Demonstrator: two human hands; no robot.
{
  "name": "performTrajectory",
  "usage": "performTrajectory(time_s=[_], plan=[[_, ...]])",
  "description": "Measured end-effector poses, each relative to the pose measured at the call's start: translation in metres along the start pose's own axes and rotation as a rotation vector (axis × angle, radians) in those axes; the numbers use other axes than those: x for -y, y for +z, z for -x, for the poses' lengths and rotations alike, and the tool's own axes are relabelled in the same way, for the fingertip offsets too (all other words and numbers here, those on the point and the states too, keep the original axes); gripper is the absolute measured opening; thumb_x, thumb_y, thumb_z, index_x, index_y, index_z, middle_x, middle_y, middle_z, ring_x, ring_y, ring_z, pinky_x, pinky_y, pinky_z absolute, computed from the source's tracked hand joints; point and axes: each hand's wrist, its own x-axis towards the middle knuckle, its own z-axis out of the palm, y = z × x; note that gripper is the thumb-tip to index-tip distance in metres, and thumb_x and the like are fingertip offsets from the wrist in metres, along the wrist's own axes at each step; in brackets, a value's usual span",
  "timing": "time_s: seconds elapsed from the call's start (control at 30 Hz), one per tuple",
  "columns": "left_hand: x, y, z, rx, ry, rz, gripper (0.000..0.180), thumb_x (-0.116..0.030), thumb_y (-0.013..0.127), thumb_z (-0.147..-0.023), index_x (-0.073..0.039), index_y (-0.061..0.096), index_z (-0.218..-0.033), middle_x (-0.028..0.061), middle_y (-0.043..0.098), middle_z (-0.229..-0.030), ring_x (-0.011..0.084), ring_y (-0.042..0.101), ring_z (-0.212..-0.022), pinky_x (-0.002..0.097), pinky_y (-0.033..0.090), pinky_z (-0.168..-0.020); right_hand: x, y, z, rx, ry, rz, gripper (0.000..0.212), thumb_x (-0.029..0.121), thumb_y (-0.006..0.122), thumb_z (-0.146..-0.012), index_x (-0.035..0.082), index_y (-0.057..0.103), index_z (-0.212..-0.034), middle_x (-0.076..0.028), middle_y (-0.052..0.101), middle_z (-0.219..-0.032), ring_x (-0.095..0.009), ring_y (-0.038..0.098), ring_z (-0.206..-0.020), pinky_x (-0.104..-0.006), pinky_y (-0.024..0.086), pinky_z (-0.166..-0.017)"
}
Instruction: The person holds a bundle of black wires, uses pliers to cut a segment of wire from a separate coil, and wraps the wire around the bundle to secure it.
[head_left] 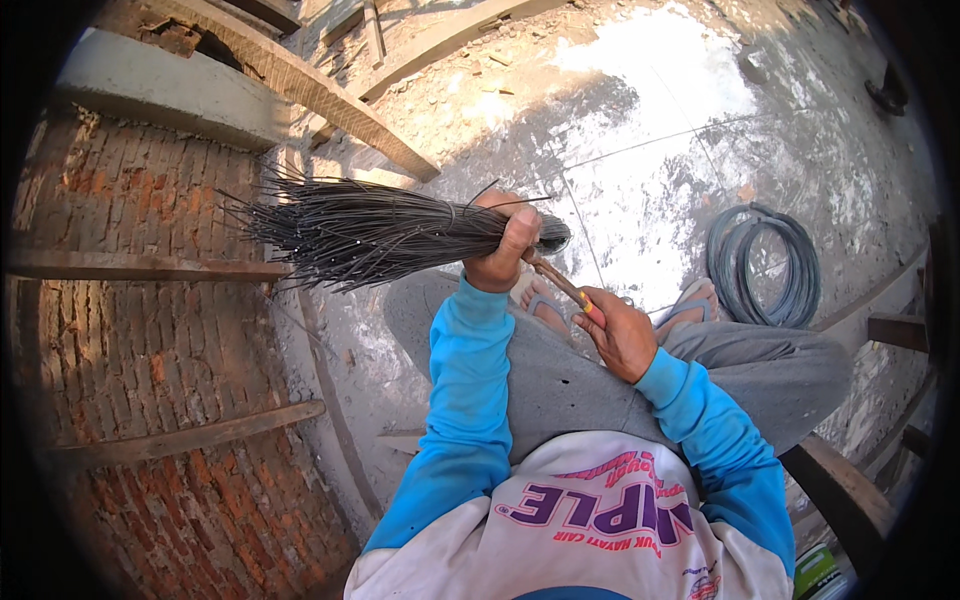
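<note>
A thick bundle of dark, thin wires (370, 232) lies across my left hand (497, 262), whose fingers are wrapped round it near its right end. The wires fan out loosely to the left, and a thinner wire is looped round the bundle beside my fist. My right hand (625, 340) is closed on the red and yellow handle of a rusty, narrow metal tool (558, 277), possibly pincers. Its far end meets the bundle just by my left hand; how its tip sits there is hidden. Both hands are above my grey-trousered legs.
On the floor to the right lies a coil of grey wire (762, 265). A brick wall (170, 370) with wooden bars runs down the left side. Timber beams (330, 100) cross the upper left. My sandalled feet (690, 300) rest on the white-stained floor.
</note>
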Motion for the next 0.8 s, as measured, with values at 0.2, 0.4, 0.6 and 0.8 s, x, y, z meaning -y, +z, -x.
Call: performTrajectory(time_s=[0.2, 0.4, 0.6, 0.8], plan=[[-0.003, 0.002, -0.002, 0.004, 0.016, 0.002, 0.015, -0.009, 0.051, -0.091, -0.005, 0.045, -0.077, 0.0066, 0.046, -0.059, 0.0145, 0.044, -0.053, 0.0304, 0.042, -0.051, 0.002, -0.004, -0.002, 0.093, 0.075, -0.029, 0.026, 0.026, 0.062, -0.088, 0.005, 0.054, -0.102, -0.021, 0.061, -0.082, -0.040, 0.061, -0.077, -0.0447, 0.047, -0.064], [0.000, 0.005, -0.004, -0.014, 0.033, 0.047, 0.016, -0.009, 0.050, -0.090, -0.005, 0.045, -0.076, 0.0063, 0.045, -0.058, 0.0157, 0.044, -0.053, 0.0316, 0.042, -0.053, -0.004, 0.002, -0.004, 0.094, 0.088, -0.042, 0.027, 0.029, 0.061, -0.089, 0.005, 0.053, -0.099, -0.022, 0.061, -0.076, -0.042, 0.060, -0.073, -0.0459, 0.046, -0.061], [0.007, 0.001, -0.002, -0.024, 0.042, 0.006, 0.016, -0.009, 0.049, -0.090, -0.005, 0.044, -0.075, 0.0059, 0.043, -0.059, 0.0153, 0.043, -0.053, 0.0326, 0.043, -0.055, -0.010, 0.006, -0.003, 0.081, 0.060, -0.021, 0.033, 0.036, 0.060, -0.089, 0.005, 0.053, -0.096, -0.022, 0.061, -0.077, -0.042, 0.061, -0.073, -0.0472, 0.047, -0.063], [0.010, 0.005, -0.004, 0.010, 0.059, 0.053, 0.014, -0.008, 0.051, -0.090, -0.005, 0.045, -0.077, 0.0062, 0.046, -0.061, 0.0150, 0.046, -0.055, 0.0312, 0.044, -0.055, -0.033, 0.016, -0.006, 0.109, 0.017, 0.019, 0.039, 0.043, 0.058, -0.089, 0.004, 0.052, -0.094, -0.022, 0.059, -0.068, -0.042, 0.060, -0.067, -0.0490, 0.046, -0.060]])
